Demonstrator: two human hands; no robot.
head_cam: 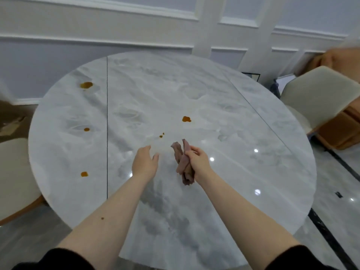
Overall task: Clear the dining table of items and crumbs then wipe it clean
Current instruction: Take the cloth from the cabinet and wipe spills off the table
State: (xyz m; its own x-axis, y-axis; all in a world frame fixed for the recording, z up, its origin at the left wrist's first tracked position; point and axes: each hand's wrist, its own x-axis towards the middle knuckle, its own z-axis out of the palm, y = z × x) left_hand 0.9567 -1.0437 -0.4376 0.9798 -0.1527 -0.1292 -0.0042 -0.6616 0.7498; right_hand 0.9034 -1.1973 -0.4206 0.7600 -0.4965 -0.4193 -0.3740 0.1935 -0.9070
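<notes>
A round grey marble table (243, 133) fills the view. Several orange-brown spills lie on it: a large one at the far left (86, 85), one near the middle (186, 119), small drops (161, 136) just beyond my hands, and more at the left (84, 174). My right hand (197, 162) grips a bunched mauve-brown cloth (183, 162) held above the table's middle. My left hand (145, 162) hovers beside it, fingers straight and spread, holding nothing.
A cream upholstered chair (319, 98) with a wooden frame stands at the right, another cream chair (13, 178) at the left edge. A panelled white wall runs behind the table. Glossy floor with a black stripe (335, 242) lies to the right.
</notes>
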